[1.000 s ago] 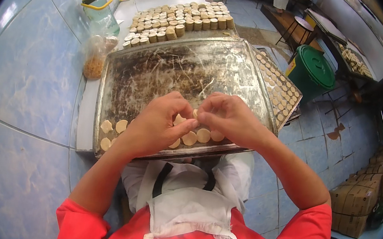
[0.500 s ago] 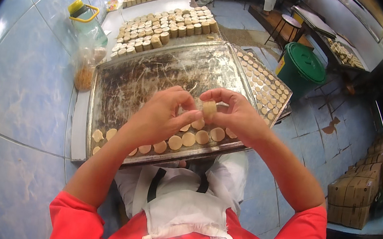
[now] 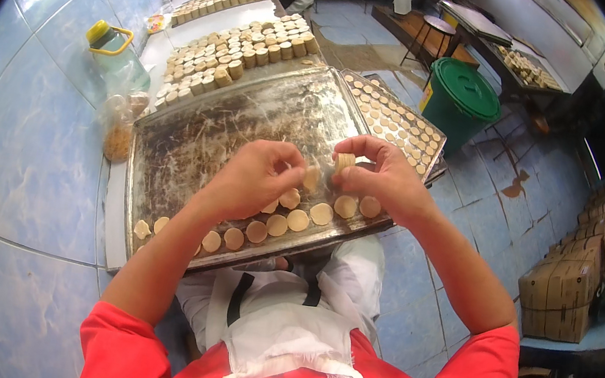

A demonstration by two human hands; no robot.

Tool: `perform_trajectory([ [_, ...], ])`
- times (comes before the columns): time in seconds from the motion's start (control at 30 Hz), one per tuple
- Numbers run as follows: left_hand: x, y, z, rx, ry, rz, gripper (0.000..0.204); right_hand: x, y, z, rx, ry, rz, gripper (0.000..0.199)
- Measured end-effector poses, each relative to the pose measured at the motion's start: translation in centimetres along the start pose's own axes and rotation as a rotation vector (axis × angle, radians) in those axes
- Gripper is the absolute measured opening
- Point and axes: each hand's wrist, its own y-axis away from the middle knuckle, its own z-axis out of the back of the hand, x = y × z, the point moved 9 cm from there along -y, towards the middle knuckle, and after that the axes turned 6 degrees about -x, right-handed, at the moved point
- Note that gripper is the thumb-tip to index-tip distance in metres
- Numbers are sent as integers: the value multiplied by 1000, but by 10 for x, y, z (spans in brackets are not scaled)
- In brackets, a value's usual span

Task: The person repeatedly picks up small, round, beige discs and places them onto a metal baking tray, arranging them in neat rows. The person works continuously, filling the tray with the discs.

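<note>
1. 2 bare hands meet over the near half of a large metal baking tray (image 3: 195, 136) that rests across the person's lap.
2. The right hand (image 3: 384, 181) has its fingers curled in, with thumb and fingertips pinching a small round dough piece (image 3: 343, 162) held on edge, just above the tray.
3. The left hand (image 3: 254, 179) is loosely closed, knuckles up; its fingertips touch another pale dough round (image 3: 311, 178) next to the one in the right hand. Whether it grips that round or only touches it cannot be told.
4. The 2 hands are close together, their fingertips nearly meeting.
5. Flat dough discs (image 3: 298, 221) lie in a row along the tray's near edge, below both hands; the rest of the tray is bare, scuffed metal.
6. Beyond it, a second tray (image 3: 237, 50) holds many small cylindrical pieces, and a green lidded bin (image 3: 461, 95) stands on the floor to the right.
</note>
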Motion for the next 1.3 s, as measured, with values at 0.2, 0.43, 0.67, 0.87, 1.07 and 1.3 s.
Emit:
perform_trajectory([
  [0.2,-18,-7,-17,5,-30,-25,22,-1,3,3,-30,143,35,38],
  [0.43,-19,-27,-40,107,126,11,27,-5,17,17,36,47,-52,35],
  [0.67,-37,-36,-55,136,-63,-128,24,-1,21,39,-63,48,55,37],
  [0.87,-41,-54,-67,196,-82,-21,28,-1,24,61,-60,84,-25,31],
  [1.07,-42,-67,-68,140,-199,-86,36,-6,19,64,-90,36,19,35],
  [1.3,-37,-81,-39,-36,-305,-162,35,-4,-8,58,-31,-16,67,40],
])
